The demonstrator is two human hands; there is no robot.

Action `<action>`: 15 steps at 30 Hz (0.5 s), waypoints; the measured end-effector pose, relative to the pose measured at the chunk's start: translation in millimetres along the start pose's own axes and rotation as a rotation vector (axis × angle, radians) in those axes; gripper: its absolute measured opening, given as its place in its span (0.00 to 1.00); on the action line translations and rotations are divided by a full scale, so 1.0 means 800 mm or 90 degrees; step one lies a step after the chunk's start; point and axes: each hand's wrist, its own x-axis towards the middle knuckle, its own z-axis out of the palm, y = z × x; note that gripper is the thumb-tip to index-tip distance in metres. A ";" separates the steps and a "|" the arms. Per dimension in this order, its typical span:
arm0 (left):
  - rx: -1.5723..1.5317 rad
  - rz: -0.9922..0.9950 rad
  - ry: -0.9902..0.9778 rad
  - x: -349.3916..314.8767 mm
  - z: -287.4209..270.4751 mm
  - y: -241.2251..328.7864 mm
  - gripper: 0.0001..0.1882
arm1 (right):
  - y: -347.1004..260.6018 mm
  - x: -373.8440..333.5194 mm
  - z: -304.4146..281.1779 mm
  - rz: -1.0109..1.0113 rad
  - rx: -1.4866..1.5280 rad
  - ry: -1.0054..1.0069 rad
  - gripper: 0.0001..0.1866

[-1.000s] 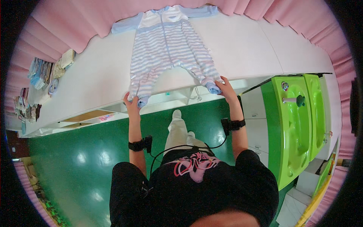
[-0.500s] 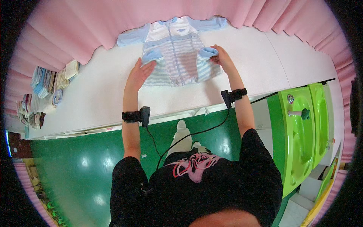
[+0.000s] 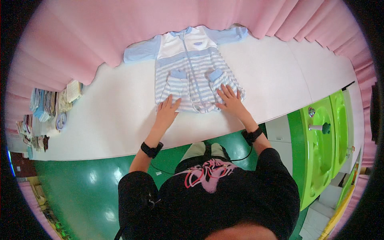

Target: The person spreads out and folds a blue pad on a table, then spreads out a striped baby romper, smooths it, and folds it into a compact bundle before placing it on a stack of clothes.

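A baby's zip-up romper [image 3: 192, 60], white with blue stripes and light blue sleeves, lies spread on the white table. Both its legs are folded up over the striped body, with the blue cuffs pointing to the far side. My left hand [image 3: 168, 109] rests flat at the fold of the left leg, fingers apart. On the folded right leg lies my right hand [image 3: 232, 100], its fingers spread over the stripes. Down the middle between the legs runs the blue zip. Neither hand grips the cloth.
Stacks of folded cloth [image 3: 44, 104] stand at the table's left end. A pink curtain [image 3: 160, 16] hangs along the far edge. To the right is a bright green sink unit [image 3: 316, 160] with a tap. The white table [image 3: 104, 124] extends to both sides.
Both hands have come nearer to me, from beside the cuffs down onto the folded legs. The leg folds lie flatter, and the table's front edge is closer to my body.
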 end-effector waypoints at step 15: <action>-0.302 -0.262 0.012 -0.024 -0.046 -0.016 0.21 | 0.067 0.007 -0.027 -0.150 0.310 -0.106 0.23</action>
